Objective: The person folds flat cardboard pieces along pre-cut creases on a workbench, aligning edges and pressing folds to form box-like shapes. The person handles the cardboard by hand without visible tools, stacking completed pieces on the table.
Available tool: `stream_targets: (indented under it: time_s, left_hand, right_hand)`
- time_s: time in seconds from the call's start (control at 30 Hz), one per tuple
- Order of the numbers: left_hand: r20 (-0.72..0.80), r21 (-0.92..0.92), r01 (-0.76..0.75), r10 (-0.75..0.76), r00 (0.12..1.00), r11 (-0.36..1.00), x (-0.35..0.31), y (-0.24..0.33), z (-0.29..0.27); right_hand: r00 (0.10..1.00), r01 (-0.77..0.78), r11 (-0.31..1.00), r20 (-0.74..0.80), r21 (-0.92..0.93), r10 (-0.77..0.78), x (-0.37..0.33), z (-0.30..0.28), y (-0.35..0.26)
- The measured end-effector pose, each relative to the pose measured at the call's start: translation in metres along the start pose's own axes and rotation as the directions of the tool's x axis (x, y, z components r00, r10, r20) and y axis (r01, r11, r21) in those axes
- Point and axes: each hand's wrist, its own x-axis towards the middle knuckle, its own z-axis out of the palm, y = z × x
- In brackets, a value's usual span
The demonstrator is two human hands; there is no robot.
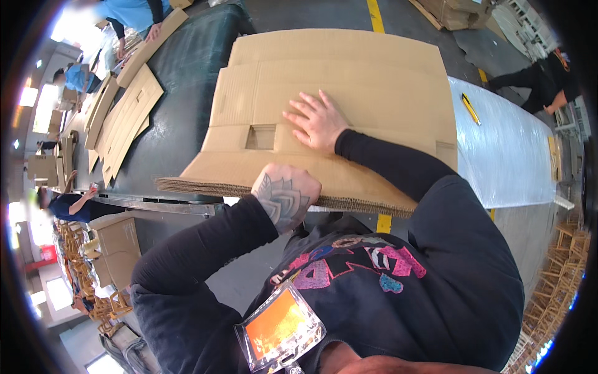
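Observation:
A stack of flat cardboard sheets (374, 81), with creases and a small rectangular cut-out, lies in front of me. Fingers spread, my right hand (316, 121) rests flat on the top sheet, right of the cut-out. My left hand (286, 194), tattooed on its back, is closed at the stack's near edge. Its fingers are curled out of sight, so whether they grip the edge cannot be seen. The layered corrugated edges show on both sides of that hand.
A dark green conveyor belt (187, 75) runs at left, carrying more cardboard pieces (132, 118); a person in blue (134, 12) handles some there. At right, a yellow-handled cutter (471, 109) lies on a film-wrapped surface (504, 149). Another person (542, 81) stands beyond.

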Motion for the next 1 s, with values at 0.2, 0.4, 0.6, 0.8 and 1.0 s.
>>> stream_targets:
  time_s: [0.2, 0.4, 0.6, 0.8, 1.0]
  left_hand:
    - [-0.075, -0.063, 0.022, -0.026, 0.997, 0.998, -0.001, 0.0, 0.002]
    - [-0.137, -0.116, -0.029, 0.013, 0.99, 0.993, -0.008, 0.012, 0.073]
    - [-0.183, -0.174, -0.196, 0.164, 0.969, 0.965, -0.006, -0.002, 0.058]
    - [-0.33, -0.207, -0.48, 0.401, 0.855, 0.853, 0.03, -0.05, -0.002]
    - [-0.201, -0.261, -0.491, 0.45, 0.87, 0.831, 0.032, -0.046, 0.016]
  right_hand:
    - [0.994, 0.098, 0.994, -0.046, -0.041, -0.1, 0.004, 0.0, 0.003]
    - [0.999, 0.043, 0.996, -0.026, 0.074, -0.041, 0.014, 0.0, -0.003]
    - [0.998, 0.027, 0.998, 0.047, 0.062, -0.03, 0.045, 0.011, -0.025]
    - [0.991, 0.117, 0.993, -0.071, 0.002, -0.116, 0.038, 0.014, -0.03]
    - [0.993, 0.072, 0.994, -0.103, 0.083, -0.063, 0.037, 0.016, -0.029]
